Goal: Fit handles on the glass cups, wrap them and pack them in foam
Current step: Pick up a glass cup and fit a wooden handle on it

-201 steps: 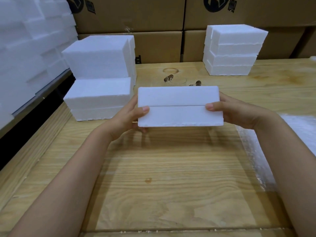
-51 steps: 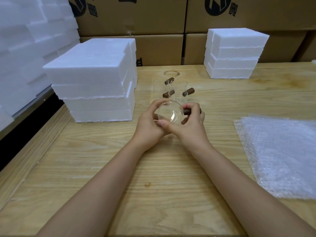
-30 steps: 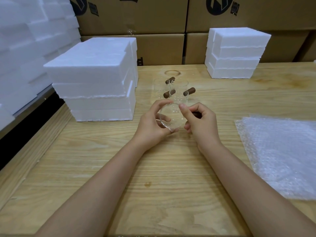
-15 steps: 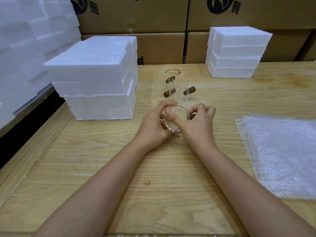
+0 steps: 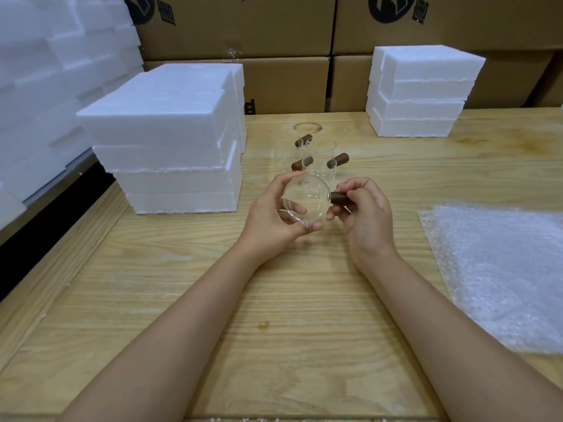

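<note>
My left hand (image 5: 269, 216) grips a clear glass cup (image 5: 306, 201) tilted so its mouth faces me, held above the wooden table (image 5: 274, 315). My right hand (image 5: 367, 213) pinches a dark brown wooden handle (image 5: 338, 197) that sticks out from the cup's right side. Just behind stand three more glass cups (image 5: 307, 158), each with a brown handle on it. A stack of white foam blocks (image 5: 173, 141) is at the left. A pile of bubble wrap sheets (image 5: 505, 269) lies at the right.
A second stack of foam blocks (image 5: 423, 92) stands at the back right. More foam (image 5: 45, 71) is piled beyond the table's left edge. Cardboard boxes (image 5: 237, 28) form a wall behind the table.
The foam case I held earlier now sits on the left stack. I have picked up a cup, and my right hand has shifted from the rim to the handle at its side.
</note>
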